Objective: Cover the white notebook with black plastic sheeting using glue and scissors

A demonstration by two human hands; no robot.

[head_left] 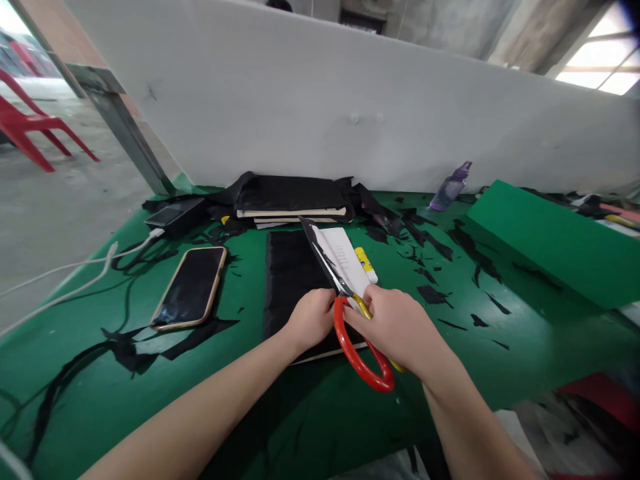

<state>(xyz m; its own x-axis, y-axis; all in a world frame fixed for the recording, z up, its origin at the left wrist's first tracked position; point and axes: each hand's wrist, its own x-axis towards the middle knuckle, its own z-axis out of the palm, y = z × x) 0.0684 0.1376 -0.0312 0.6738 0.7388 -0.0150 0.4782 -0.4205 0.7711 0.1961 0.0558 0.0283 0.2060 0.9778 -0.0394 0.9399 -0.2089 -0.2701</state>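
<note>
My right hand [400,323] is closed around large scissors [357,357] with one red and one yellow handle. The blades point away from me and lie along a raised black edge, beside a white page [345,250]. A black-covered book [290,277] lies flat beneath my hands. My left hand [313,317] is closed at the book's raised black cover, right against the scissors' pivot; its fingertips are partly hidden. Just beyond my right hand lies a yellow and white glue stick [367,263].
On the green table [240,373] lie a phone [191,288], a black device [175,215] with a white cable, and black scraps [433,295]. Behind the book is a stack of black-covered books [295,193]. A purple bottle [450,189] and green board [550,240] stand right.
</note>
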